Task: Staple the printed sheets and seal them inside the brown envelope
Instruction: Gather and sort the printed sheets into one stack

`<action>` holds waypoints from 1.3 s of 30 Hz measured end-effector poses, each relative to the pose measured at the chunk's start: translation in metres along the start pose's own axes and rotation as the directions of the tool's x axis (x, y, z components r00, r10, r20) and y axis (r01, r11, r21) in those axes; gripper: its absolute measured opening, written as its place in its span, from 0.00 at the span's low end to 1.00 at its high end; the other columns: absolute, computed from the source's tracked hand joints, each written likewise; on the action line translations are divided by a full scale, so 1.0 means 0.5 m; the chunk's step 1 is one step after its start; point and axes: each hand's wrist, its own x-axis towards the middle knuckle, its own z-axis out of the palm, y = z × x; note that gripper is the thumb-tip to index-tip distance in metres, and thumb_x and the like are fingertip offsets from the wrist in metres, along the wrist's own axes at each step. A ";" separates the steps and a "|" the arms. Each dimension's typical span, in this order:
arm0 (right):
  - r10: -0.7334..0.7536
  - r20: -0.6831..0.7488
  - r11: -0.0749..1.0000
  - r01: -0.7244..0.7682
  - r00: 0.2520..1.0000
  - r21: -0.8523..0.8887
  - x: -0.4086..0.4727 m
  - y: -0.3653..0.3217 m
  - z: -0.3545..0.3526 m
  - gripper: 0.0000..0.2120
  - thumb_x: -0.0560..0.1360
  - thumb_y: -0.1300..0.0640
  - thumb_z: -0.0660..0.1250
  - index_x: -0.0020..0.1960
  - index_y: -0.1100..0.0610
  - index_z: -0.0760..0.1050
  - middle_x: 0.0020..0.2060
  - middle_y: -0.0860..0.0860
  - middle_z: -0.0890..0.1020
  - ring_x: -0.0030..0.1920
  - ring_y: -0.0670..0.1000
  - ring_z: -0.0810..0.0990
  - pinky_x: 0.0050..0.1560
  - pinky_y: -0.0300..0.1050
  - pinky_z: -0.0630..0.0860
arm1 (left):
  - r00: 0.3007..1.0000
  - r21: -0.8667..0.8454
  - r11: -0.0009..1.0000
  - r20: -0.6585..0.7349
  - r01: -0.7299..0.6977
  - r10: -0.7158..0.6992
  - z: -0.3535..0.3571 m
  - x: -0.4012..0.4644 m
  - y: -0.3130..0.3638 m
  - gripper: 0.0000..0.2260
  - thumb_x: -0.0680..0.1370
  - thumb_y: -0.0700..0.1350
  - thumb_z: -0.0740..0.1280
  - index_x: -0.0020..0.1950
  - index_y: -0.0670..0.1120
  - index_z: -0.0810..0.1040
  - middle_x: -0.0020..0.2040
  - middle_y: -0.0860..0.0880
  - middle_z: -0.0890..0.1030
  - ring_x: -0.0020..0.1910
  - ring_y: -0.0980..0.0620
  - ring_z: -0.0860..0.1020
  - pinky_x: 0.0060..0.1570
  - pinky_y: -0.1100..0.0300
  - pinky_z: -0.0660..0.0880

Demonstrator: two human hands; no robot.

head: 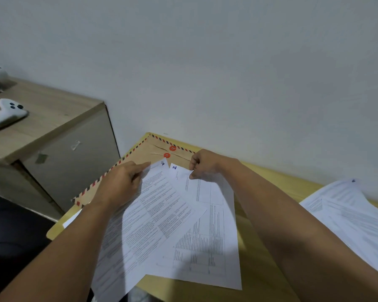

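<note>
Printed white sheets lie fanned over the yellow table (pixel 258 264). My left hand (pixel 120 182) holds the top left corner of the sheet marked 1 (pixel 153 214). My right hand (pixel 203 163) pinches the top edge of the sheet marked 2 (pixel 207 240). Beneath them, at the table's far left corner, lies the brown envelope (pixel 140 153) with a red and blue striped border and two red string buttons (pixel 169 151). No stapler is in view.
More printed sheets (pixel 349 216) lie at the right side of the table. A wooden cabinet (pixel 52 127) stands to the left with a white controller (pixel 6 115) on top. A grey wall runs just behind the table.
</note>
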 end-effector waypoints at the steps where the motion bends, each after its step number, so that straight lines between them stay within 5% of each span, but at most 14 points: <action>1: 0.005 -0.003 1.000 -0.005 1.000 0.003 -0.003 0.002 0.000 0.13 0.65 0.53 0.82 0.45 0.53 0.81 0.36 0.45 0.79 0.40 0.49 0.79 0.45 0.48 0.79 | 1.000 0.008 1.000 0.001 -0.001 0.001 -0.002 -0.001 0.004 0.17 0.80 0.40 0.69 0.66 0.54 0.81 0.41 0.56 0.81 0.40 0.53 0.79 0.37 0.55 0.76; 8: 0.023 -0.017 0.999 -0.023 1.000 0.026 -0.025 0.010 0.004 0.17 0.67 0.58 0.82 0.53 0.55 0.81 0.46 0.46 0.78 0.47 0.50 0.78 0.43 0.43 0.75 | 1.000 0.032 0.999 0.013 0.010 -0.010 -0.024 -0.012 0.029 0.19 0.79 0.38 0.68 0.68 0.53 0.80 0.47 0.52 0.84 0.41 0.52 0.79 0.37 0.56 0.76; 13: 0.038 -0.016 0.997 -0.037 0.999 0.071 -0.030 0.021 0.009 0.11 0.69 0.61 0.82 0.46 0.56 0.82 0.37 0.47 0.79 0.39 0.47 0.78 0.41 0.41 0.75 | 1.000 0.050 0.999 0.026 0.017 -0.018 -0.031 -0.016 0.041 0.20 0.79 0.38 0.67 0.68 0.54 0.80 0.48 0.51 0.84 0.42 0.53 0.80 0.37 0.54 0.78; 21: 0.083 -0.025 0.996 -0.082 0.996 0.031 -0.026 0.021 0.012 0.12 0.64 0.55 0.83 0.42 0.52 0.81 0.39 0.45 0.82 0.44 0.50 0.80 0.53 0.48 0.79 | 1.000 0.055 0.998 0.026 0.002 -0.004 -0.026 -0.011 0.043 0.21 0.78 0.36 0.67 0.68 0.53 0.80 0.45 0.53 0.83 0.41 0.53 0.79 0.39 0.56 0.76; 25: 0.061 -0.033 0.998 -0.061 0.998 -0.022 -0.020 0.017 0.015 0.16 0.58 0.50 0.80 0.43 0.48 0.80 0.40 0.40 0.79 0.43 0.48 0.78 0.63 0.58 0.73 | 0.999 0.048 0.999 0.038 0.006 -0.007 -0.017 -0.011 0.041 0.21 0.79 0.37 0.67 0.68 0.54 0.80 0.45 0.54 0.83 0.42 0.53 0.80 0.39 0.50 0.80; 29: -0.002 -0.090 0.998 0.008 0.996 0.069 -0.029 0.013 0.010 0.14 0.64 0.58 0.80 0.45 0.45 0.82 0.38 0.38 0.78 0.43 0.48 0.76 0.55 0.51 0.73 | 0.999 0.043 0.999 0.037 0.013 -0.015 -0.012 -0.012 0.047 0.20 0.79 0.38 0.67 0.68 0.55 0.80 0.44 0.56 0.81 0.42 0.54 0.78 0.39 0.50 0.79; 32: -0.070 -0.128 0.981 0.092 0.989 0.174 -0.054 0.001 -0.021 0.09 0.70 0.63 0.77 0.47 0.52 0.88 0.37 0.43 0.84 0.40 0.44 0.79 0.48 0.42 0.75 | 0.999 0.039 0.999 0.044 -0.005 0.004 -0.022 -0.011 0.067 0.19 0.80 0.38 0.66 0.68 0.55 0.80 0.43 0.57 0.80 0.42 0.55 0.77 0.39 0.53 0.77; 36: -0.124 -0.208 0.967 0.165 0.970 0.193 -0.127 -0.015 -0.092 0.04 0.77 0.59 0.75 0.44 0.54 0.88 0.32 0.36 0.84 0.36 0.34 0.79 0.44 0.34 0.73 | 1.000 -0.026 1.000 0.016 -0.014 0.014 -0.042 0.001 0.110 0.18 0.80 0.39 0.66 0.66 0.56 0.81 0.44 0.57 0.81 0.41 0.55 0.78 0.43 0.49 0.79; 39: -0.118 -0.330 0.944 0.209 0.937 0.256 -0.192 -0.009 -0.145 0.04 0.78 0.60 0.75 0.51 0.58 0.88 0.41 0.41 0.87 0.40 0.32 0.81 0.46 0.30 0.75 | 0.997 -0.144 0.987 -0.044 -0.075 0.069 -0.058 0.021 0.160 0.17 0.79 0.37 0.68 0.64 0.54 0.82 0.44 0.57 0.82 0.39 0.57 0.78 0.46 0.50 0.80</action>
